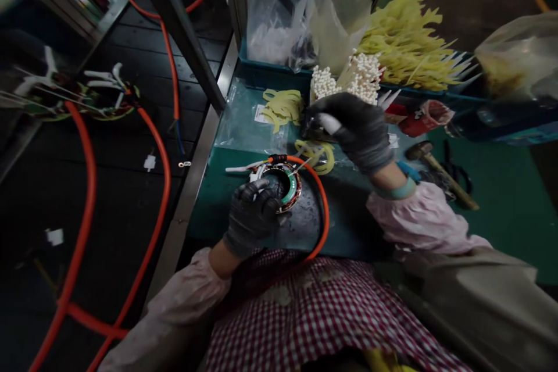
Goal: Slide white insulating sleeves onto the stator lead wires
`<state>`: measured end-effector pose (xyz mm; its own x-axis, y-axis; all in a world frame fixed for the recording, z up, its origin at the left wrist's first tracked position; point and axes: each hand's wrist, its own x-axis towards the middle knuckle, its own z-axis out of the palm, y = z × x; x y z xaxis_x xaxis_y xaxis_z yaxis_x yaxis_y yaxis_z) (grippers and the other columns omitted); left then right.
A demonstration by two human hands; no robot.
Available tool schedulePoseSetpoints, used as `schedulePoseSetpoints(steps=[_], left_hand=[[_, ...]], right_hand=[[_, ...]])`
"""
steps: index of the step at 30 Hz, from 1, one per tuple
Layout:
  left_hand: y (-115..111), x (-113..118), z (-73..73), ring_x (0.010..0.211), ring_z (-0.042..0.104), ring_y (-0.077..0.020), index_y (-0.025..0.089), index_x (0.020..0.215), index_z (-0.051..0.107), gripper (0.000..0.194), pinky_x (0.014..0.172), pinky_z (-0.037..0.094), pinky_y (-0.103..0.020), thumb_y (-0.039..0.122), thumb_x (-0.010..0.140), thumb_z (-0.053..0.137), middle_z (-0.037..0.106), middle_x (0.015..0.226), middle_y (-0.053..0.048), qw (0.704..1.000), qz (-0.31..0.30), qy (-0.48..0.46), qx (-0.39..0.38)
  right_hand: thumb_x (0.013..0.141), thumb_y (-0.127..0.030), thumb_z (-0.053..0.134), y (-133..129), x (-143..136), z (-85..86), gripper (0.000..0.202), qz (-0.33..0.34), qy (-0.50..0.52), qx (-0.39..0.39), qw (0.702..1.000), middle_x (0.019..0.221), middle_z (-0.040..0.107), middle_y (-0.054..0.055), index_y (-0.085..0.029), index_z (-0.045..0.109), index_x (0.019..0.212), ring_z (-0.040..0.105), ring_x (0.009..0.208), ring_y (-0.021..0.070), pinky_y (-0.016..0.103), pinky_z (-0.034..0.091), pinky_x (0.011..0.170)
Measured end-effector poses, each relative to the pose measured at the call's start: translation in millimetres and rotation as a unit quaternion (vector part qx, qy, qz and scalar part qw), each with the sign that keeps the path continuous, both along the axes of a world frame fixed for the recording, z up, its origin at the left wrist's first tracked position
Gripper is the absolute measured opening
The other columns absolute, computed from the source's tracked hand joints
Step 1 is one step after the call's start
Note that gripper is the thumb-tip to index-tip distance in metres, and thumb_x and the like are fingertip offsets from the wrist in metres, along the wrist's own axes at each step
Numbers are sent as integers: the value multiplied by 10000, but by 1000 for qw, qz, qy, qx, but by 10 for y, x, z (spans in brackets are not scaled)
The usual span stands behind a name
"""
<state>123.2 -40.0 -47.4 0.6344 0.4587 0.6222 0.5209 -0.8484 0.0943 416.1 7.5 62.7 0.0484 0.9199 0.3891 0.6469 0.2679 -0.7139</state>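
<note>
Holding stator [294,190]: left hand [253,214] | right hand [355,128]: grip unclear | green bench [508,192] beside dark slats [195,67]

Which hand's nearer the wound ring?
Left. Left hand is at the near-left side of the ring; right hand is beyond it to the right, near the white-tipped sticks.

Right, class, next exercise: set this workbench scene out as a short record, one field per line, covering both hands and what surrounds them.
Left hand: gloved, fingers against the ring
Ring: on the table, wires at its upper edge
Cable: orange, curving around the ring's right side
Right hand: gloved, by the white-tipped sticks; grip unclear
Loose strips: yellow, left of the right hand
Tools: hammer, beside dark scissors
</note>
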Motion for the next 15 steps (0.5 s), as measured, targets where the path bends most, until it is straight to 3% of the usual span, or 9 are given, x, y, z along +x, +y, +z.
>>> schedulePoseSetpoints(steps=[3,4,6,9,11,13,15], left_hand=[[-18,-5,28,1218,766,-333,259,1114,687,192,1005,559,-495,416,1045,772,853,1108,-76,1000,-2,16,-23],[-29,-8,32,1242,760,-338,260,1130,693,186,1018,558,-505,397,1040,780,855,1148,-79,999,-2,20,-36],[-50,-12,30,1285,747,-345,265,1164,705,200,1044,556,-521,375,1026,800,854,1207,-76,998,1,27,-54],[-70,-17,15,1299,746,-342,279,1169,716,211,1033,565,-515,409,1024,797,856,1199,-59,998,12,36,-42],[-76,-15,13,1307,747,-336,285,1142,720,188,1027,562,-505,418,1027,785,856,1191,-53,998,18,41,-38],[-83,-7,24,1319,745,-332,287,1118,722,169,1039,551,-497,413,1024,785,857,1183,-48,997,24,50,-47],[-90,7,42,1313,747,-328,287,1101,721,180,1049,539,-486,424,1014,800,857,1156,-39,997,31,57,-52]], right_hand=[[1028,-425,846,-512,-17,208,203,-65,197,43,977,1087,894,46,-335,832,1209,841,888,236,410,726,784],[1025,-426,857,-669,-17,242,141,-94,221,62,969,1001,880,37,-350,845,1144,824,797,229,397,700,690],[1058,-475,821,-929,-38,227,113,-87,189,9,978,913,844,23,-368,828,1091,781,691,220,398,659,612],[1096,-584,720,-1165,-150,20,244,-62,98,-68,991,880,820,36,-358,771,1018,787,711,266,456,679,652],[1105,-615,662,-1260,-246,-153,300,-110,64,-52,990,899,824,69,-347,748,1001,811,796,319,525,703,743],[1095,-617,645,-1356,-318,-268,307,-158,76,-43,984,891,826,93,-344,746,997,815,834,352,571,706,795],[1074,-606,663,-1467,-351,-292,308,-139,130,-112,975,784,797,89,-350,748,924,786,750,348,563,702,744]])
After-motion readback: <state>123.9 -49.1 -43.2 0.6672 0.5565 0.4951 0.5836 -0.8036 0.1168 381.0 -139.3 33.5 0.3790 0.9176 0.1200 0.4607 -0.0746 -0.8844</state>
